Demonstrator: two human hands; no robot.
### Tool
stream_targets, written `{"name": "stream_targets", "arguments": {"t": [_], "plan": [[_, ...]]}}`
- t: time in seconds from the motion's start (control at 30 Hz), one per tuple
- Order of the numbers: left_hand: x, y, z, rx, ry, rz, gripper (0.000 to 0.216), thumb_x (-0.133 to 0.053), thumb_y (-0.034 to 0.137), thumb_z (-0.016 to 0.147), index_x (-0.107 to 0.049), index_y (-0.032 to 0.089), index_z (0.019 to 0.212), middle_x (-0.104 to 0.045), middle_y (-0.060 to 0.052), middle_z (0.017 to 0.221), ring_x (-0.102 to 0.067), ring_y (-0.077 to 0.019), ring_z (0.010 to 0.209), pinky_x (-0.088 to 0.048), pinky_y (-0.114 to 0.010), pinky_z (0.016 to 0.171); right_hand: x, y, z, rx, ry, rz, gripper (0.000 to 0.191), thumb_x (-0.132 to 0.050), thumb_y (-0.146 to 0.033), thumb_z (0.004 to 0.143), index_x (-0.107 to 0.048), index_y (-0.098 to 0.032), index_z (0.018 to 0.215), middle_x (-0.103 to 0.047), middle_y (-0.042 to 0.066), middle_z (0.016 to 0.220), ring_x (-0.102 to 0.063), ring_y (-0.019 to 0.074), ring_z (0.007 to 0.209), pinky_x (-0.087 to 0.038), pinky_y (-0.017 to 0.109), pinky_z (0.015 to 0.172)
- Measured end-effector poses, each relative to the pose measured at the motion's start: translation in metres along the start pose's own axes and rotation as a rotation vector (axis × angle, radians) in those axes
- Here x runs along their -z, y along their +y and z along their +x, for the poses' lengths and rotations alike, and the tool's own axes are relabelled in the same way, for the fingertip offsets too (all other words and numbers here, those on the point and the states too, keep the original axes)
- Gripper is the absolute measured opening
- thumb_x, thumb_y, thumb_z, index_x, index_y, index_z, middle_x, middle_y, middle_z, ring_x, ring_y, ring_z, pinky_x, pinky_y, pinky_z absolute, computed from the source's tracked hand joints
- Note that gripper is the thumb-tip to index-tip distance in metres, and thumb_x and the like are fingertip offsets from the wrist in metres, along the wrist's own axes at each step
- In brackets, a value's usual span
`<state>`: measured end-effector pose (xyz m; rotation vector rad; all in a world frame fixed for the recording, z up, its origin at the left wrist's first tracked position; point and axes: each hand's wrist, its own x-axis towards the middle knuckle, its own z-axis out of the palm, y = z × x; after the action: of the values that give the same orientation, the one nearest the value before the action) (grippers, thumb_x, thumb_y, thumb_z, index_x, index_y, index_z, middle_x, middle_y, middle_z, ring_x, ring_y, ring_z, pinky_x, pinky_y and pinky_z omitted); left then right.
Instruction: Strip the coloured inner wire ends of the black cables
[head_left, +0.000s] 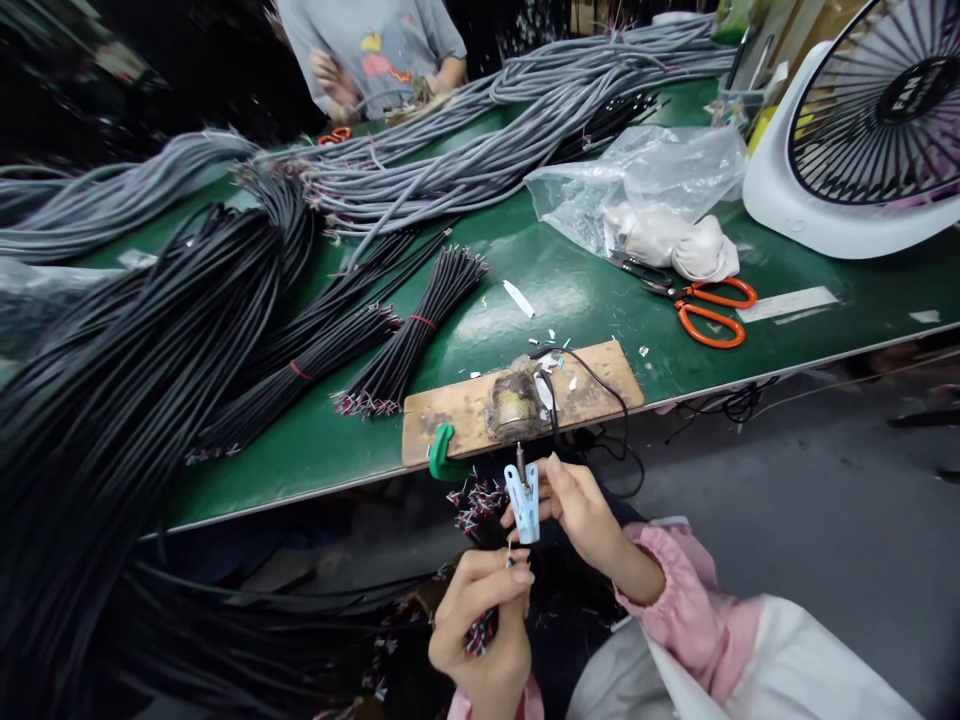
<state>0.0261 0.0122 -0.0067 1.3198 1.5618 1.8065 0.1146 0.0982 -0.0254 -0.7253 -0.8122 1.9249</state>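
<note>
- My left hand (480, 625) is raised in front of me, its thumb and fingers closed in a pinch on a thin wire end (511, 558).
- My right hand (581, 510) reaches in from the right, thumb up, fingers bent behind a light blue clip (523, 512); I cannot tell whether they grip it.
- I count one clip, one wooden board (611, 365), one green clamp (441, 452), one fan (776, 195) and two red-tied black cable bundles (409, 340) on the worktop (600, 290).
- The wire end is at my left fingertips, just below the clip; the clip is beside my right thumb, near the board's front edge.
</note>
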Motion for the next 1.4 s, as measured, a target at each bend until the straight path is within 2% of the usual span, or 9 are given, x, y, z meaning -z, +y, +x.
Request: {"name": "stream_targets", "arguments": {"t": [0.17,0.33,0.43,0.53,0.73,0.87,1.07,1.27,1.4], "plan": [[-0.001,-0.007,0.004,-0.136,-0.016,0.015,0.027,-0.07,-0.004,0.079,-0.076,0.023,0.081,-0.073,0.002,0.078,-0.067,-0.0144,0.066,-0.051,-0.023,0.053,0.003,0.01,0.012,-0.075,-0.135,0.08,0.068,-0.058,-0.076,0.083,-0.07,-0.009,0.078,-0.064,0.003,0.058,-0.061,0.0115,0.045,-0.053,0.021,0.044],[-0.001,-0.009,0.005,-0.135,-0.043,-0.008,0.027,-0.069,-0.004,0.079,-0.076,0.022,0.082,-0.073,0.002,0.081,-0.064,-0.0115,0.06,-0.049,-0.021,0.047,0.003,0.013,0.012,0.006,0.01,0.075,0.067,-0.06,-0.075,0.082,-0.071,-0.01,0.073,-0.062,0.002,0.056,-0.055,0.0092,0.042,-0.047,0.019,0.04],[-0.003,-0.008,0.005,-0.132,-0.056,-0.028,0.026,-0.069,-0.004,0.08,-0.076,0.021,0.083,-0.072,0.003,0.081,-0.06,-0.0098,0.055,-0.047,-0.02,0.043,0.001,0.003,0.009,0.01,-0.038,0.018,0.065,-0.067,-0.074,0.077,-0.072,-0.01,0.072,-0.061,0.002,0.057,-0.056,0.0093,0.045,-0.047,0.019,0.044],[-0.003,-0.008,0.006,-0.13,-0.066,-0.02,0.025,-0.07,-0.002,0.081,-0.077,0.021,0.083,-0.072,0.003,0.079,-0.06,-0.0098,0.052,-0.047,-0.02,0.043,-0.001,-0.006,0.007,-0.032,-0.065,-0.003,0.057,-0.071,-0.067,0.078,-0.073,-0.01,0.073,-0.061,0.001,0.057,-0.056,0.0092,0.047,-0.044,0.018,0.044],[0.0,-0.008,0.009,-0.131,-0.126,0.052,0.022,-0.071,0.001,0.08,-0.077,0.021,0.079,-0.073,0.001,0.073,-0.066,-0.0136,0.057,-0.051,-0.022,0.049,-0.003,-0.005,0.008,-0.085,-0.071,0.092,0.054,-0.071,-0.063,0.081,-0.073,-0.009,0.075,-0.064,0.002,0.057,-0.06,0.011,0.049,-0.044,0.018,0.046],[0.001,-0.008,0.009,-0.131,-0.167,0.055,0.024,-0.07,-0.001,0.08,-0.077,0.021,0.082,-0.072,0.002,0.073,-0.065,-0.0127,0.055,-0.051,-0.022,0.05,-0.002,-0.002,0.008,-0.083,-0.101,0.116,0.053,-0.068,-0.061,0.084,-0.074,-0.008,0.077,-0.063,0.002,0.052,-0.06,0.0116,0.047,-0.045,0.018,0.046],[0.0,-0.007,0.012,-0.142,-0.182,0.081,0.025,-0.068,-0.003,0.079,-0.076,0.02,0.082,-0.071,0.003,0.072,-0.066,-0.0128,0.059,-0.053,-0.022,0.055,-0.001,0.004,0.009,-0.094,-0.14,0.138,0.058,-0.066,-0.065,0.083,-0.073,-0.008,0.079,-0.068,0.006,0.058,-0.062,0.0128,0.05,-0.048,0.02,0.051],[0.0,-0.004,0.013,-0.134,-0.18,0.081,0.026,-0.067,-0.004,0.078,-0.075,0.02,0.081,-0.071,0.003,0.071,-0.067,-0.0133,0.061,-0.055,-0.023,0.061,0.001,0.014,0.008,-0.147,-0.143,0.224,0.075,-0.053,-0.081,0.081,-0.072,-0.008,0.081,-0.071,0.011,0.063,-0.071,0.0215,0.062,-0.054,0.028,0.057],[0.002,-0.003,0.011,-0.111,-0.187,0.073,0.027,-0.066,-0.004,0.078,-0.075,0.021,0.081,-0.072,0.003,0.072,-0.068,-0.014,0.062,-0.055,-0.023,0.062,0.006,0.02,0.0,-0.141,-0.082,0.265,0.074,-0.052,-0.08,0.083,-0.073,-0.008,0.083,-0.073,0.013,0.067,-0.074,0.0248,0.067,-0.057,0.033,0.062]]}}
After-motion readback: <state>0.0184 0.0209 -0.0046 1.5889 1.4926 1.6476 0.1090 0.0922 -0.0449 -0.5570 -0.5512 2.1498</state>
